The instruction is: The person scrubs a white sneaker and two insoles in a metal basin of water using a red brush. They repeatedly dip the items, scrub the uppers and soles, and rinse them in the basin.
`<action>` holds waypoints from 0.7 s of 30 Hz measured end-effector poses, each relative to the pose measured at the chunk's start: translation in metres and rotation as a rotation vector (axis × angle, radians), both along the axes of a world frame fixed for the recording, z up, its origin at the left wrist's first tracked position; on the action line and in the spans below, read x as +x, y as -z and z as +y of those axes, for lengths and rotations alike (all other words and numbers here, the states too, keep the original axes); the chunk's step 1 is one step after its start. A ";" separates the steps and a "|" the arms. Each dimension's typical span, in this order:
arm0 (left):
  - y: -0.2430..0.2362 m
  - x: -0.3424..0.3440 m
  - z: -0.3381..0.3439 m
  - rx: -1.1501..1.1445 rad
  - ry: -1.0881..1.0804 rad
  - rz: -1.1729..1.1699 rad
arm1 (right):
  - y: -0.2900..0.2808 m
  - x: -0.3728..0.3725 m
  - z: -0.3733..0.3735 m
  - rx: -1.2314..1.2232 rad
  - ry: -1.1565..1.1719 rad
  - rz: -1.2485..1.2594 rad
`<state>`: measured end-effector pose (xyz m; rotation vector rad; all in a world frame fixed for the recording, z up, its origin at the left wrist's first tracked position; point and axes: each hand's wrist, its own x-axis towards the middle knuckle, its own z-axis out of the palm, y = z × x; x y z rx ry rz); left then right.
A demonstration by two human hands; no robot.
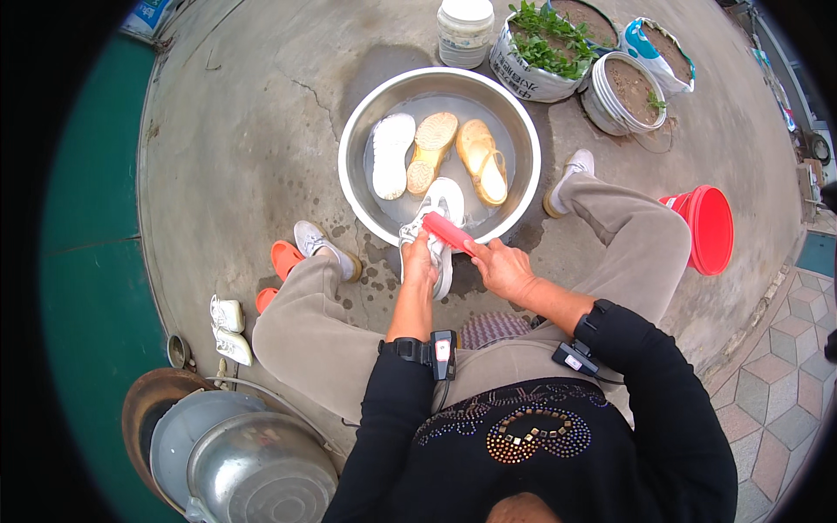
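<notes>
My left hand [418, 263] grips a white lace-up sneaker [446, 199] over the near rim of a metal basin [350, 187]. In my right hand [506, 269] is a pink-red brush [448, 232], its head lying against the sneaker's laced upper. Its bristles are hidden from me. Shallow water sits in the basin. There a white shoe [392, 155] lies sole up at the left, with a yellowish sole-up shoe [432, 152] beside it. At the right rests a yellow clog [482, 161] with its opening upward.
Beyond the basin stand a white tub [465, 33], a planter of green leaves [542, 52] and a bucket of soil [622, 93]. A red bucket [711, 230] lies by my right knee. Orange slippers [284, 259], white shoes [228, 327] and stacked metal basins [257, 471] are at my left.
</notes>
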<state>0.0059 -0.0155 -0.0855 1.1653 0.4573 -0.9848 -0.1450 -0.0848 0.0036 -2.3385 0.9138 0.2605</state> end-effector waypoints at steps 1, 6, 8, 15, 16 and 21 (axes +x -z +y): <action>-0.001 -0.002 -0.001 0.018 -0.022 0.022 | 0.004 0.007 -0.007 -0.069 0.008 -0.041; -0.001 -0.001 0.000 0.017 -0.059 0.062 | 0.019 0.045 -0.029 -0.091 0.111 -0.003; 0.000 0.008 0.003 -0.043 -0.080 0.125 | 0.014 0.040 -0.014 0.031 0.044 0.002; 0.005 0.002 0.001 -0.116 -0.095 0.276 | 0.010 0.023 -0.011 0.010 0.044 0.030; 0.005 0.000 0.001 -0.138 -0.081 0.281 | 0.015 0.033 -0.022 -0.014 0.096 0.080; 0.001 0.011 0.005 -0.091 -0.141 0.283 | 0.011 0.044 -0.015 0.079 0.105 -0.034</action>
